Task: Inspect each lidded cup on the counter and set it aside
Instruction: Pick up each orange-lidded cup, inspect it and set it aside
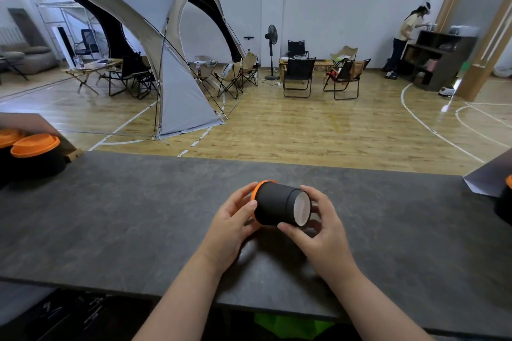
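Note:
A black cup (274,205) with an orange lid lies on its side in the air just above the dark grey counter (138,216). Its lid points left and its pale base faces right, toward me. My left hand (232,221) grips the lid end, fingers curled round the rim. My right hand (318,224) holds the base end, thumb under it and fingers over the top. Two more black cups with orange lids (36,147) stand at the counter's far left. Another lidded cup (505,202) shows partly at the right edge.
A cardboard box (33,124) stands behind the left cups. A grey sheet (487,174) lies by the right cup. Beyond the counter there is a wooden floor with a grey tent, folding chairs and a fan. A person stands at a dark shelf far right.

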Demonstrator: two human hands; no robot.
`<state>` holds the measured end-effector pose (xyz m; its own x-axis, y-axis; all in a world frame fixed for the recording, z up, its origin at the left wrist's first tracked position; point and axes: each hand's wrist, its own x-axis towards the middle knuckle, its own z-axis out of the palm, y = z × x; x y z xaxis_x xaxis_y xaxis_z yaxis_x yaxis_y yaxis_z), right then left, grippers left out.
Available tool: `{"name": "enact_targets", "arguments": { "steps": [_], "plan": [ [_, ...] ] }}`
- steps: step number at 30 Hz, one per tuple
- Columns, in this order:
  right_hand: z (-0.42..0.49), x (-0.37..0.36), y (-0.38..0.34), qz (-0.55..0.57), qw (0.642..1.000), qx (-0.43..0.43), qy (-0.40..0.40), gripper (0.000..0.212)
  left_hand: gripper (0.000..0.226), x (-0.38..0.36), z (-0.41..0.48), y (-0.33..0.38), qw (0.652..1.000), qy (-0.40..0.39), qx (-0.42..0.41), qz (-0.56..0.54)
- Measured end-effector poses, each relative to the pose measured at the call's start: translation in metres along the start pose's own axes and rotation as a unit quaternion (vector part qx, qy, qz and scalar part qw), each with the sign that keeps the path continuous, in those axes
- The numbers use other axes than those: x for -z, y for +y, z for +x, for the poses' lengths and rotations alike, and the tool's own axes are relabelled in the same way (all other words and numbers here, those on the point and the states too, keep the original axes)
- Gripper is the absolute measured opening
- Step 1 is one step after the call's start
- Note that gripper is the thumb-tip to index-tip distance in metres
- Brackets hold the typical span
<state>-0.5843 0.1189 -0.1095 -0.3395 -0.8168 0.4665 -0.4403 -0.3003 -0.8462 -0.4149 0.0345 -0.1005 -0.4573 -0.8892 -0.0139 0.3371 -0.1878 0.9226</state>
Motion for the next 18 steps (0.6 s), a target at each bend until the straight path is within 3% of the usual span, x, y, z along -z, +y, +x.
{"name": "enact_targets", "arguments": {
  "steps": [5,8,14,18],
  "plan": [
    [-0.0032,-0.0022,0.0024,-0.021,0.997,0.073,0.034,0.075,0.032,-0.0008,0.0022,-0.0036,1.000,0.006,0.001,0.030],
    [-0.0060,-0.0021,-0.0007,0.010,0.997,0.071,0.026,0.069,0.031,-0.0014,0.0032,-0.0033,1.000,0.014,0.008,0.016],
    [-0.0051,-0.0014,-0.0052,-0.048,0.997,0.055,0.030,0.051,0.029,-0.0046,0.0036,-0.0007,1.000,0.022,0.013,0.011],
    [-0.0073,-0.0033,-0.0062,-0.031,0.999,0.014,0.039,0.039,0.029,-0.0020,0.0062,-0.0044,0.999,0.042,-0.027,0.000]
  ]
}}
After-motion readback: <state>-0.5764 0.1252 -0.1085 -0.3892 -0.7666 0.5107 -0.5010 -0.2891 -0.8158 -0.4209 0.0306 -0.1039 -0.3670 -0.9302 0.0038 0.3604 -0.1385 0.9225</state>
